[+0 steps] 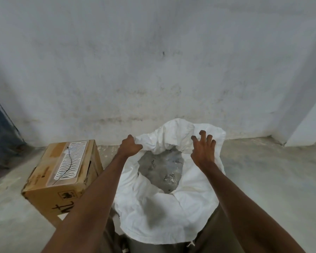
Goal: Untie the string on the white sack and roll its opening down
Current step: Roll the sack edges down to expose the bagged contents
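Writing first: cardboard box has black marker scrawl on its near face, reads like "7V" over "+", upside down from here, so not sure. Printed handling pictograms sit above the scrawl, too small to read. No legible brand anywhere.

On the box top lies a white plastic grille with wavy slots, and a thin black string trails across it, curling down toward the near end.

White sack stands on the floor just right of the box, in front of the person. Mouth is open, and the near rim is folded outward and down in a thick cuff. The far rim stands up, crumpled. Inside is a clear plastic liner with small dark metal bits, too small to identify.

Left hand grips the far-left rim, fingers curled into the cloth. Right hand is spread, fingers splayed and slightly bent over the far-right rim; can't tell if the palm touches the cloth. It holds nothing.

Floor is bare grey concrete, dusty. Wall behind is whitewashed and stained, with dark scuffs low down. A blue panel leans at far left. Wall juts forward at right.
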